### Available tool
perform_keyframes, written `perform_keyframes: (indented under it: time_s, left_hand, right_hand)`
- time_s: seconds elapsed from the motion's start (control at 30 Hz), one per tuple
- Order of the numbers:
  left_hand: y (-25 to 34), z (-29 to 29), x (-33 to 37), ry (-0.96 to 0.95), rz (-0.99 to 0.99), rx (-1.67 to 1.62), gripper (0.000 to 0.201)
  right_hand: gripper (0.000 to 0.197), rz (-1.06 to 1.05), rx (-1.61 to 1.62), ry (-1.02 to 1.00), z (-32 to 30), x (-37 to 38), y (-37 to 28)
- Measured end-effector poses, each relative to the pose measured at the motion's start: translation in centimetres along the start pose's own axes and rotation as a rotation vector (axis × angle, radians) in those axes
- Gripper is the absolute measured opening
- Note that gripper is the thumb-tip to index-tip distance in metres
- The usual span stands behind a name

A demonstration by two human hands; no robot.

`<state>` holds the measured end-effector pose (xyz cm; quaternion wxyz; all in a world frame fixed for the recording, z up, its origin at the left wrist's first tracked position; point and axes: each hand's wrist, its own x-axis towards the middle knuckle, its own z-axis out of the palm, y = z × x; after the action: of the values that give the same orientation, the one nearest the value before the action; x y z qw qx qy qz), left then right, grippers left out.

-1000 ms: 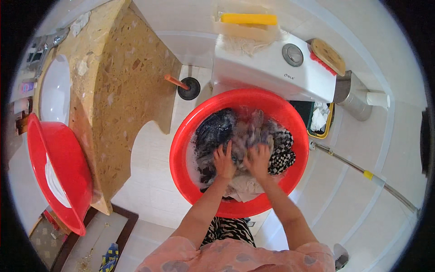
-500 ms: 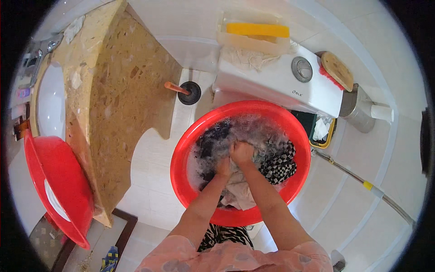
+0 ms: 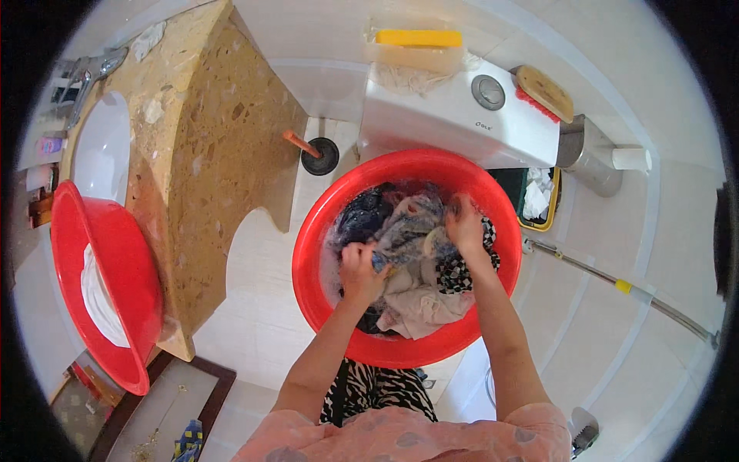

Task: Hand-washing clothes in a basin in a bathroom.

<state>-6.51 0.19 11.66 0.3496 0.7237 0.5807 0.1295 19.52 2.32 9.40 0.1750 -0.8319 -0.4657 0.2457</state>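
A: Scrubbing now: left hand (image 3: pixel 360 271) and right hand (image 3: pixel 464 223) are both clamping on the wet garment (image 3: pixel 412 231), stretching it between them so the fabric is rubbing.

B: Where is it sitting?

A: Inside the red basin (image 3: pixel 323 215), soapy, with the white tank (image 3: pixel 431 123) at 12 o'clock. Versus half a second ago, the hands are spreading apart: left toward 7, right toward 1.
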Motion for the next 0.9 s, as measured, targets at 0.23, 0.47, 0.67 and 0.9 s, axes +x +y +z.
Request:
perform_keyframes:
  time_s: [0.23,0.47,0.67,0.9]
  left_hand:
    - [2.2,6.0,-3.8,-0.241,0.480,0.104,0.052]
    - [1.6,9.8,-3.1,-0.082,-0.025,0.023,0.080]
    - [-6.1,14.8,-1.8,-0.377,-0.220,0.079,0.094]
    - [-7.9,18.6,-0.2,-0.716,-0.268,-0.027,0.058]
  right_hand:
    - [0.063,-0.362,-0.310,-0.136,4.1,-1.1,-4.5]
    - [0.050,-0.311,-0.337,-0.096,6.0,-3.5,3.3]
    - [0.034,-0.365,-0.125,-0.030,4.7,-14.8,-0.6]
    - [0.019,-0.355,-0.168,-0.037,9.1,-11.4,-1.3]
